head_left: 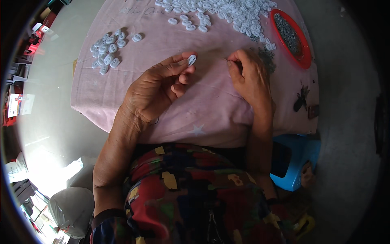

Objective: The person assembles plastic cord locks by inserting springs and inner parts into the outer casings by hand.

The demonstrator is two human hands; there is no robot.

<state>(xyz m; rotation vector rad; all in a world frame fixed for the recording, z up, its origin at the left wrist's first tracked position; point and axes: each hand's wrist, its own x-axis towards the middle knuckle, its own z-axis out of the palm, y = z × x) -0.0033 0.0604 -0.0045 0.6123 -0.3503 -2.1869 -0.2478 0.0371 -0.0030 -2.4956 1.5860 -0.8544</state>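
Observation:
My left hand [152, 87] is raised over the pink cloth, pinching a small white oval plastic piece [192, 60] between thumb and forefinger. Its other fingers are loosely curled. To the right, my right hand [251, 79] has thumb and forefinger pressed together. A thin tip seems to poke out of that pinch, too small to name. Left of my left hand lies a small group of similar white oval pieces [106, 51]. A larger heap of white pieces [243, 16] spreads along the far side. Beyond my right hand, a red oval tray [306, 62] holds many small grey metal parts [287, 34].
The pink cloth [197, 105] covers the table. Loose metal parts [266, 59] lie beside my right hand. A bunch of keys [300, 101] and a small dark red object [313, 112] rest near the right edge. A blue plastic stool [315, 156] stands below, right.

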